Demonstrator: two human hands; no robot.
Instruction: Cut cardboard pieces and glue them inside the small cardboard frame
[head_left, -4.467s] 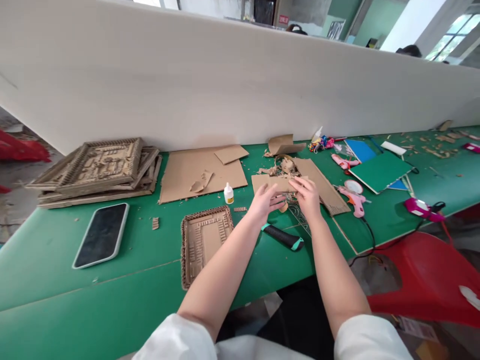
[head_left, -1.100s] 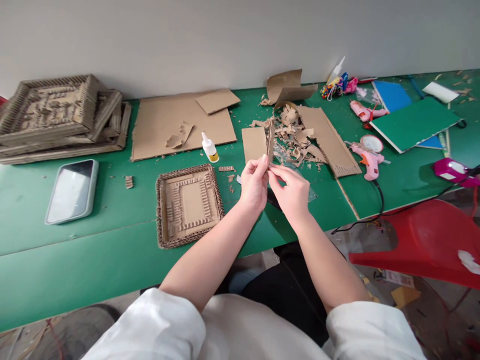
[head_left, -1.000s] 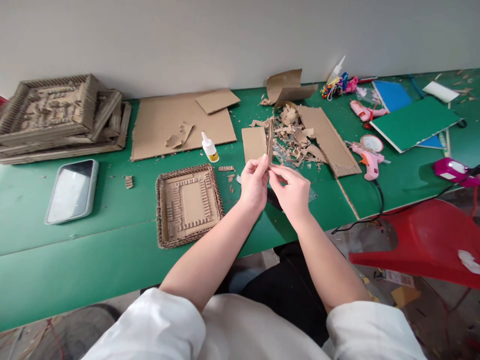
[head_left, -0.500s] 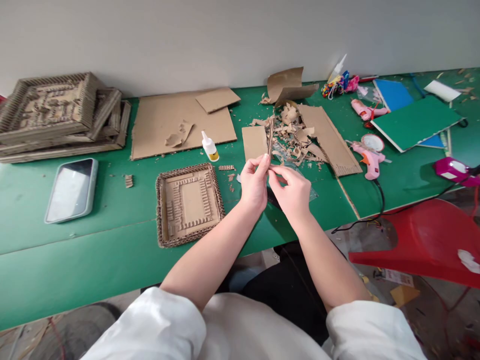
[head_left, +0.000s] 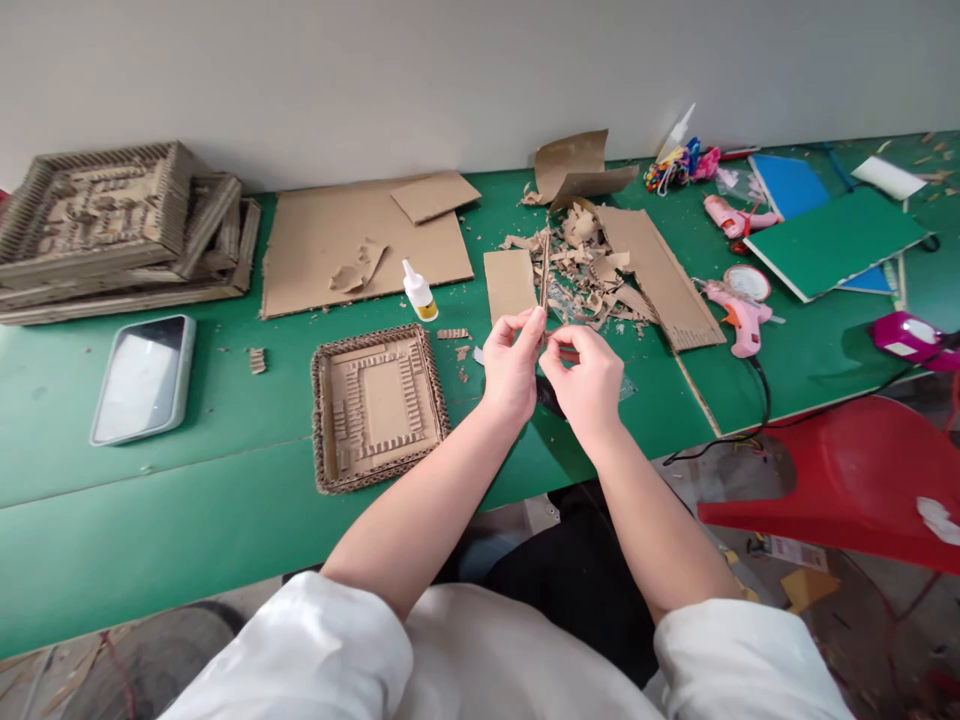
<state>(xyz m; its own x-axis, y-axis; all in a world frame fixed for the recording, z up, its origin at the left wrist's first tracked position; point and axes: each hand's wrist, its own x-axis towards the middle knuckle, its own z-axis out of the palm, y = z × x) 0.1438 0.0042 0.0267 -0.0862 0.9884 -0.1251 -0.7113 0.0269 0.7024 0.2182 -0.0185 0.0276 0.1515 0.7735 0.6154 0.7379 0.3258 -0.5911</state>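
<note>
Both hands up over the near-middle of the green table (head_left: 187, 520), pinching one thin cardboard strip (head_left: 544, 268) at its near end. The strip's long axis runs away from the person, toward the scrap pile (head_left: 592, 270). Left hand (head_left: 511, 362) grips it thumb to forefinger. Right hand (head_left: 589, 378) meets it from the right, fingertips closed on the same end. Cardboard tray (head_left: 377, 405) lies to the left.

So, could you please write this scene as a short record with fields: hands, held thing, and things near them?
left hand: left hand pinches the lower end of a thin cardboard strip
right hand: right hand pinches the same strip from the other side
strip: upright, above the green table
near left: cardboard tray, glue bottle
near right: cardboard scraps, pink glue gun
far left: phone
</note>
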